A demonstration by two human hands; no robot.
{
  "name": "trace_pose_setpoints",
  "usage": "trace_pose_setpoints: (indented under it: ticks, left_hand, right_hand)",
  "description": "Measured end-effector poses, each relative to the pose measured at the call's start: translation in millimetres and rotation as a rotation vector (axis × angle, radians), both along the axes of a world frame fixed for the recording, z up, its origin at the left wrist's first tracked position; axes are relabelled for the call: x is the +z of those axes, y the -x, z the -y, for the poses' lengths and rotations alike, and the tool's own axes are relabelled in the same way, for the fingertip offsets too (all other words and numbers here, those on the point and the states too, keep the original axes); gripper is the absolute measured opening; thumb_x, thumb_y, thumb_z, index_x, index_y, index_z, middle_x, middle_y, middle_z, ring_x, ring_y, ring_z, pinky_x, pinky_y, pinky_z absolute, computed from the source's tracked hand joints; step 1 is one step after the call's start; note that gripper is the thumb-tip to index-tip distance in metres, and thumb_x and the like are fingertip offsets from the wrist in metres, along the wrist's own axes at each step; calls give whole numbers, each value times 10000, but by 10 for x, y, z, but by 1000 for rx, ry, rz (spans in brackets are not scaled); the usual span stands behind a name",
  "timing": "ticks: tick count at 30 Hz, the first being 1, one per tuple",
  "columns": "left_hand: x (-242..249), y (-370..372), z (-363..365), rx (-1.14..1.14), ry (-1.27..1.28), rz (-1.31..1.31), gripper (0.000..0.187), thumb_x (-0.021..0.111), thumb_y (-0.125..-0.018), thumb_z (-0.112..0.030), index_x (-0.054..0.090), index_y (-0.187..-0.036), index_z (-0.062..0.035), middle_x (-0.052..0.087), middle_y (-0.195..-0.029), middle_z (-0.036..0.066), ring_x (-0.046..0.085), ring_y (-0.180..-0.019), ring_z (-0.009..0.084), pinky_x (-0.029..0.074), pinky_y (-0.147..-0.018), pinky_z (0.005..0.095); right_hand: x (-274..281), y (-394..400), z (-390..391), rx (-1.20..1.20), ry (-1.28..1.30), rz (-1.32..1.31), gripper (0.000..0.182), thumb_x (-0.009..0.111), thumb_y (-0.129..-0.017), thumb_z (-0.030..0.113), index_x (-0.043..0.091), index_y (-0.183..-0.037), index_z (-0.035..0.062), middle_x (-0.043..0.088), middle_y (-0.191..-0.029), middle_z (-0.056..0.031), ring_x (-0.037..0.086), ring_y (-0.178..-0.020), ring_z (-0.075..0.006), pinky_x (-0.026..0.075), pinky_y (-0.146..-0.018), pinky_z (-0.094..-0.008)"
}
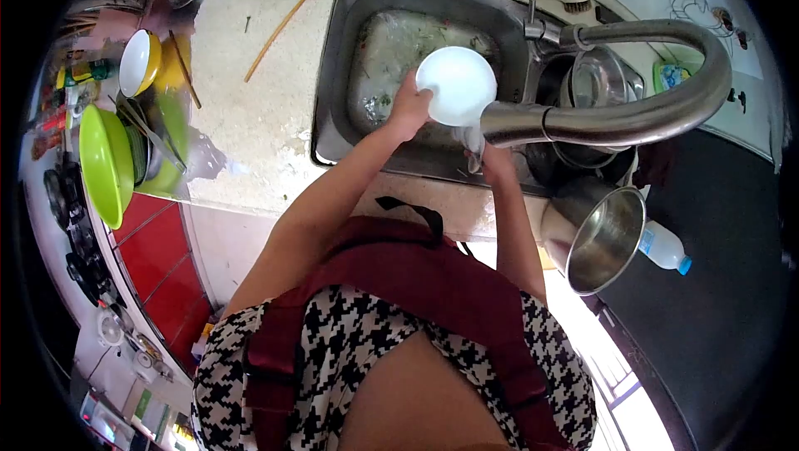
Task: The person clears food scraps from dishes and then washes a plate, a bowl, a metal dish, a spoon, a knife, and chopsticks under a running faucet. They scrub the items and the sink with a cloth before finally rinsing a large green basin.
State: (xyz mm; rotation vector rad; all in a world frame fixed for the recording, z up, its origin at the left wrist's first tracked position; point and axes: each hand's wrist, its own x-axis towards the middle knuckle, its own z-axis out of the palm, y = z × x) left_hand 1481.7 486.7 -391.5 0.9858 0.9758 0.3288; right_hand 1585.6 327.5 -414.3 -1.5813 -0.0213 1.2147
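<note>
My left hand grips the left rim of a round white dish, thumb on top, above the sink. The dish is tilted toward me under the tip of the curved metal faucet. My right hand is just below the faucet, which hides part of it. Its fingers do not show clearly. Beside it is a clear, shiny patch, perhaps running water. Below the dish, the steel sink basin holds cloudy water with green scraps.
Metal pots and bowls fill the second basin on the right. A steel pot and a white bottle stand near the right edge. On the left are a green basin, a yellow bowl and a chopstick.
</note>
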Motion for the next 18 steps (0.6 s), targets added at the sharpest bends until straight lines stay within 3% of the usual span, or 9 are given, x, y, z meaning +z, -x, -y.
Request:
trace_pose_setpoints:
  ticks: [3,7,8,10,11,14,16,17,18]
  left_hand:
    - [80,62,-20,-82,4,58,480,451,-736,43,352,-1192,-71,491,-1082,133,544,-932,260,527,-617,364]
    - [194,62,-41,-60,-163,28,507,492,-684,96,414,-1154,-78,511,-1046,142,530,-960,287,474,-754,383]
    - [204,51,-125,-138,-448,-20,512,502,-677,94,421,-1151,-82,511,-1041,149,522,-963,304,456,-782,387]
    - [354,69,-330,-285,-1013,-125,522,524,-661,90,435,-1143,-90,512,-1031,164,506,-969,339,420,-838,393]
    - [466,34,-452,-375,-1279,-176,569,539,-626,91,437,-1153,-99,504,-1043,168,478,-962,380,436,-803,415]
    - [731,-127,-861,-338,-1622,-83,585,531,-597,97,444,-1149,-76,503,-1052,172,485,-970,364,423,-806,419]
    - [900,-396,-1099,-178,-1556,37,589,537,-606,101,426,-1159,-67,497,-1064,175,460,-1007,372,416,-836,395]
    - [856,-582,-1227,-3,-1594,-5,461,503,-697,54,417,-1142,-35,537,-984,183,545,-875,348,492,-708,367]
    - [856,-739,-1325,15,-1258,-13,418,487,-735,10,414,-1145,-29,546,-951,176,563,-816,319,485,-639,356]
  right_hand:
    - [86,52,58,24,35,-76,332,589,-808,243,527,-1065,41,586,-895,-93,570,-859,-208,482,-678,-314]
    - [42,133,46,301,92,507,343,535,-780,202,522,-1061,6,557,-1043,-166,512,-1007,-287,392,-856,-342]
    - [36,151,38,354,89,670,337,514,-765,176,525,-1053,1,546,-1087,-192,491,-1058,-316,360,-906,-349]
    - [249,229,-67,237,157,586,363,577,-697,136,538,-1033,4,552,-1067,-198,494,-1051,-308,363,-907,-363]
    - [135,220,-58,265,107,626,380,596,-682,133,539,-1038,11,552,-1067,-195,496,-1048,-308,364,-907,-366]
    - [-167,232,-62,275,-44,710,388,605,-680,123,538,-1050,27,552,-1043,-151,503,-1008,-270,371,-889,-349]
    - [-106,311,-130,175,-142,720,329,544,-736,116,528,-1054,32,552,-992,-77,509,-937,-195,384,-850,-301]
    - [-48,283,-153,257,-159,833,334,523,-713,65,533,-1046,42,554,-971,-78,509,-931,-204,391,-836,-309]
    - [-6,278,-165,288,-160,903,335,521,-709,54,534,-1043,44,554,-964,-78,510,-924,-206,391,-832,-310]
